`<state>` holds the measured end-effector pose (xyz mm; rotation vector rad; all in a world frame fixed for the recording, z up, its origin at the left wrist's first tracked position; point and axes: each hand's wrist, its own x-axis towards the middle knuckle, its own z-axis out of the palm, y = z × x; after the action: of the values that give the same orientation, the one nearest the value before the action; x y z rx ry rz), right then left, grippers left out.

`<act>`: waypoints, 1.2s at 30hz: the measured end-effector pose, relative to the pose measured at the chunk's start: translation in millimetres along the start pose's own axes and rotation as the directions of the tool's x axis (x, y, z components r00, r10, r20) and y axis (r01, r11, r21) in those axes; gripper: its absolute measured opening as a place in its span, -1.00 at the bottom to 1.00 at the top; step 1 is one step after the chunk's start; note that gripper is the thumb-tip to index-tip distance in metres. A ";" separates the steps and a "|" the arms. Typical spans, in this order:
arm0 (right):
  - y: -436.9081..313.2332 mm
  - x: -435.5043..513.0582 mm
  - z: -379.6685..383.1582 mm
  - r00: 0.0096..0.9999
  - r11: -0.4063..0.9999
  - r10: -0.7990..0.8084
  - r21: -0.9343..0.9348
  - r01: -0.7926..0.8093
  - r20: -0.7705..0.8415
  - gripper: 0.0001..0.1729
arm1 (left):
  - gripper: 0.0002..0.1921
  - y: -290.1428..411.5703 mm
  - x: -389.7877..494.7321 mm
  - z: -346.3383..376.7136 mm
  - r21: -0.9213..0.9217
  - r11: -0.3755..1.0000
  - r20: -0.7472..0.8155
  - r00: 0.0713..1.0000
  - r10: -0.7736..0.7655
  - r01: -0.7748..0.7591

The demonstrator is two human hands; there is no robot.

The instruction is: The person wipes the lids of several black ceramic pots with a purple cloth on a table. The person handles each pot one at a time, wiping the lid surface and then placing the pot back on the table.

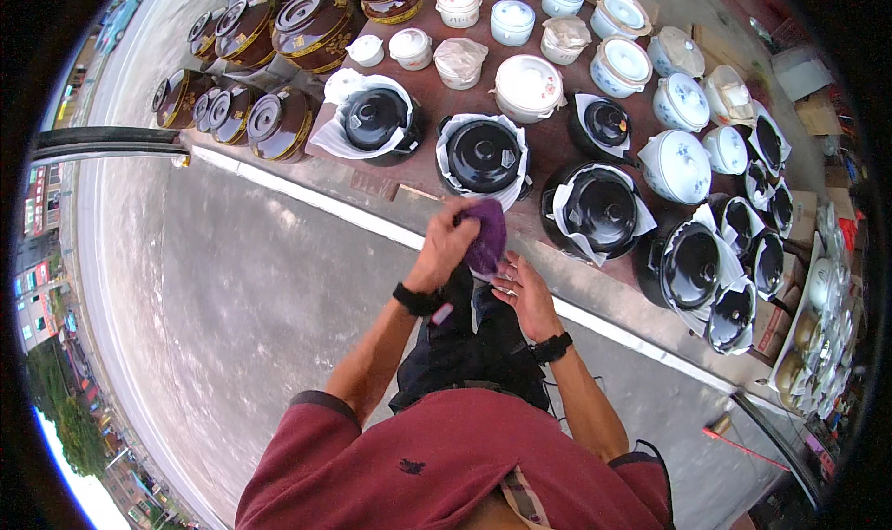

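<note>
A crumpled purple cloth (488, 236) is gripped by my left hand (446, 241), slightly blurred, in front of the display table. Just right of the cloth's lower edge, my right hand (527, 294) has its fingers apart and holds nothing. Beyond my hands sits a lidded black pot (483, 155) with white paper around its rim. Another black pot (601, 209) lies to its right, and one more black pot (376, 119) to its left, both with paper under their lids.
White lidded pots (529, 84) with floral patterns fill the table's (411, 42) far side. Several glazed brown jars (282, 122) stand at the left. More black pots (690, 262) crowd the right end near cardboard boxes (770, 328). A white strip (313, 199) crosses the floor before the table.
</note>
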<state>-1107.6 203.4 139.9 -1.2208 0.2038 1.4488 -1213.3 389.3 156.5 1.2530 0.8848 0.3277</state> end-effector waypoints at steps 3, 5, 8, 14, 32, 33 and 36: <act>-0.8 -3.5 -3.7 0.999 0.999 -0.030 -0.036 0.029 -0.032 -0.46 | -0.60 5.9 64.4 -4.9 0.378 0.826 -0.104 0.867 0.487 -0.419; -1.3 -3.9 -4.7 0.997 0.998 -0.044 -0.043 0.041 -0.060 -0.48 | -0.55 2.9 109.0 -1.8 0.484 0.750 0.042 0.868 0.495 -0.451; 2.4 0.4 1.9 0.993 0.998 -0.054 -0.032 0.051 -0.109 -0.49 | -0.38 -20.4 135.7 -2.6 0.882 0.220 0.319 0.870 0.376 -0.418; -0.4 38.4 54.2 0.956 0.996 -0.094 -0.032 0.088 -0.279 -0.49 | -0.49 -30.2 174.1 -15.5 0.696 0.557 0.260 0.882 0.392 -0.453; -22.9 165.8 276.9 0.916 0.916 -0.380 -0.195 0.352 -0.130 -0.54 | -0.26 51.7 80.4 -230.2 0.351 0.931 -0.006 0.994 0.105 -0.096; -24.9 166.3 283.6 0.903 0.894 -0.417 -0.226 0.387 -0.103 -0.50 | -0.26 52.4 80.4 -232.9 0.333 0.937 -0.021 0.992 0.121 -0.107; -39.7 174.4 305.6 0.964 0.963 -0.260 -0.065 0.263 0.056 -0.33 | -0.42 57.1 97.4 -245.3 0.033 0.999 -0.022 0.999 0.023 -0.023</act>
<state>-1204.6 543.1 163.5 -1.2202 -0.0422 1.2607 -1316.6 638.8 158.9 1.2926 0.8988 0.3475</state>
